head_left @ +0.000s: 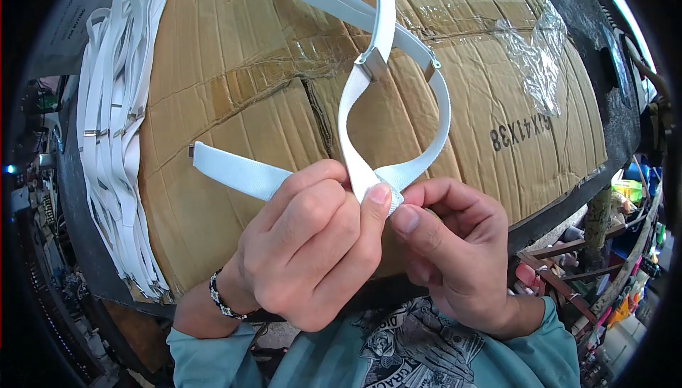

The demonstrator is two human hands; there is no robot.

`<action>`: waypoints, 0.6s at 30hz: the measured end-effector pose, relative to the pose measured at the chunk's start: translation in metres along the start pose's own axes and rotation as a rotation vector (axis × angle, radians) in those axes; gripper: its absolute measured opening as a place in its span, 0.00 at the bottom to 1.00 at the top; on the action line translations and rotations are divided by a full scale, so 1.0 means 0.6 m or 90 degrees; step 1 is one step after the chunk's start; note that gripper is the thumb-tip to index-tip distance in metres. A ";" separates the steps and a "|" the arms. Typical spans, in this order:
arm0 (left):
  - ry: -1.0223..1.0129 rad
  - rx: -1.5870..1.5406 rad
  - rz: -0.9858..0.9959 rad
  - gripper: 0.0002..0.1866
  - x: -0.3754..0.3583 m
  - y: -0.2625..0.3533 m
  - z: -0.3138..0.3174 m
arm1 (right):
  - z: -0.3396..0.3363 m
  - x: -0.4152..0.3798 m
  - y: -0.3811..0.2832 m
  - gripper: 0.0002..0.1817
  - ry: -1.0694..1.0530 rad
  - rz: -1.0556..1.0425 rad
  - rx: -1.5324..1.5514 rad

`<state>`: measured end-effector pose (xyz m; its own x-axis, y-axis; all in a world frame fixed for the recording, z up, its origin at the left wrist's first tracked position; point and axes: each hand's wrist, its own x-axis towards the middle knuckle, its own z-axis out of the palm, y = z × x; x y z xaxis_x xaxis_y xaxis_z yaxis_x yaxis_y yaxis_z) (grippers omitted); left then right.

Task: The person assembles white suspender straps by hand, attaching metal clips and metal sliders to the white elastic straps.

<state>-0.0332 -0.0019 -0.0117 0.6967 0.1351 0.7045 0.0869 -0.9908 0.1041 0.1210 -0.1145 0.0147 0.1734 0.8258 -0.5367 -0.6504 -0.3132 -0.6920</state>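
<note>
A white elastic strap [444, 107] with metal clips forms a loop above the cardboard. My left hand [305, 239] is closed, its thumb pressing the strap where the bands cross. My right hand [458, 246] pinches the strap's edge between thumb and forefinger, right beside my left thumb. One metal slider [372, 64] sits on the left side of the loop and a smaller clip [432, 67] on the right. From behind my left hand a strap end [238, 170] with a metal tip reaches left. Upper parts of the strap run out of view at the top.
Flattened cardboard [234, 125] with clear tape covers the dark table [611, 132]. Along its left side lies a bundle of white straps [117, 125] with metal clips. A rack [568, 267] and assorted items stand beyond the table at the lower right.
</note>
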 end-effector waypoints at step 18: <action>-0.029 0.061 0.004 0.10 0.003 0.015 0.014 | 0.005 0.018 -0.003 0.07 0.080 -0.052 -0.173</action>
<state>-0.0251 -0.0109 -0.0155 0.7290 0.1298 0.6721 0.1481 -0.9885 0.0303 0.1218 -0.1037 0.0118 0.3184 0.7941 -0.5177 -0.4114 -0.3763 -0.8302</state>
